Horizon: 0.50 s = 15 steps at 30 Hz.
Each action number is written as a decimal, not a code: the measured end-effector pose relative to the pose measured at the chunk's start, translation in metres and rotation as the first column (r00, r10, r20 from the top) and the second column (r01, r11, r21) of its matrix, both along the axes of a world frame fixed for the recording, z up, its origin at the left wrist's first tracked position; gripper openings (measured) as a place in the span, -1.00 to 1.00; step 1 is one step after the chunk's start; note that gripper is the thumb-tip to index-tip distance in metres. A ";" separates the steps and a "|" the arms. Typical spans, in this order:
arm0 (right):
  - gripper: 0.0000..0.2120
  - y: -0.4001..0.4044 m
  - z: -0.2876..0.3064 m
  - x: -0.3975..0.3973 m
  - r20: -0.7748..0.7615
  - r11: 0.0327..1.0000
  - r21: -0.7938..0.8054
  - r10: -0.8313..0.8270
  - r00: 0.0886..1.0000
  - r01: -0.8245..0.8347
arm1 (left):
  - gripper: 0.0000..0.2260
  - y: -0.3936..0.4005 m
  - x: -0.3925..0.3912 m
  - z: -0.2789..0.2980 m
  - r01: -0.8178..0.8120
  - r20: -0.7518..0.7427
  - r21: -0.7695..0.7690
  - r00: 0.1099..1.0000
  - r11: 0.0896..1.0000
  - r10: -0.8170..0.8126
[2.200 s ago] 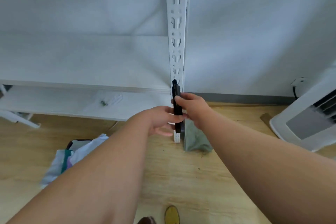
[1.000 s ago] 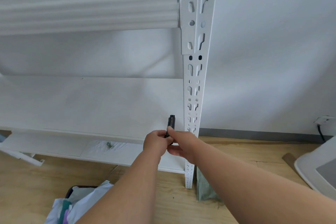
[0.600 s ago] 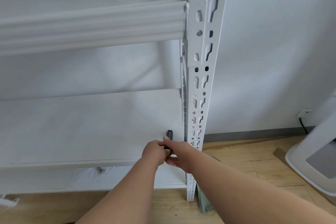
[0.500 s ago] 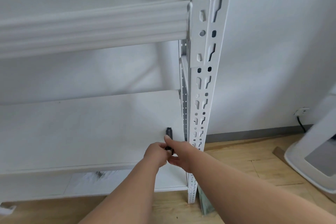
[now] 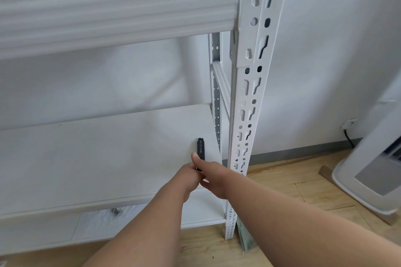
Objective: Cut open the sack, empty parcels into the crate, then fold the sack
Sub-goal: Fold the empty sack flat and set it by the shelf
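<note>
A white metal shelving unit (image 5: 112, 165) fills the left and centre of the frame, its slotted upright post (image 5: 249, 102) running down to a wood floor (image 5: 293, 193), with a white appliance (image 5: 373, 171) at the right edge. At centre, over the lower shelf, both hands meet on a black utility knife (image 5: 201, 147): the left hand (image 5: 187, 180) curls around its lower end, and the right hand (image 5: 213, 176) pinches it, thumb lying up the handle.

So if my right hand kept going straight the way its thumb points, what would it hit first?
Your right hand holds the black cutter with its thumb pointing up and away over the white shelf board. Beyond the cutter's tip, the wall behind the rack looks first, though depth is unclear.
</note>
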State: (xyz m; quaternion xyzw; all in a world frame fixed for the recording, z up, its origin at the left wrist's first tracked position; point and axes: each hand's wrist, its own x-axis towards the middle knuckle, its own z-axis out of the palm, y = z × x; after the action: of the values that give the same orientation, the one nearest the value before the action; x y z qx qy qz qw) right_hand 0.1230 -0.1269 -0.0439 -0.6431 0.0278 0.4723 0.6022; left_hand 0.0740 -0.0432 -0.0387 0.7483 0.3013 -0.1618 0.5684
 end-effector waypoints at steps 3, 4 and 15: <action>-0.31 0.004 -0.002 -0.002 -0.001 1.000 -0.004 -0.017 1.000 0.017 | -0.68 0.002 -0.001 -0.004 -0.011 -0.003 0.014 1.000 1.000 0.011; -0.32 0.004 -0.004 -0.002 -0.004 1.000 0.003 -0.019 1.000 0.019 | -0.68 0.002 -0.001 -0.005 -0.013 0.004 0.019 1.000 1.000 0.013; -0.30 0.007 -0.027 -0.007 -0.005 1.000 -0.019 -0.011 1.000 0.010 | -0.68 0.006 -0.010 -0.028 0.039 -0.006 -0.041 0.999 0.998 -0.039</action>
State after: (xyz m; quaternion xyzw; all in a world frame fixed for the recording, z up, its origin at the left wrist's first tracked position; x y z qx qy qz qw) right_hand 0.1160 -0.1202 -0.0713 -0.6473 0.0373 0.4706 0.5984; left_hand 0.0645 -0.0373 -0.0664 0.7418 0.2852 -0.1817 0.5792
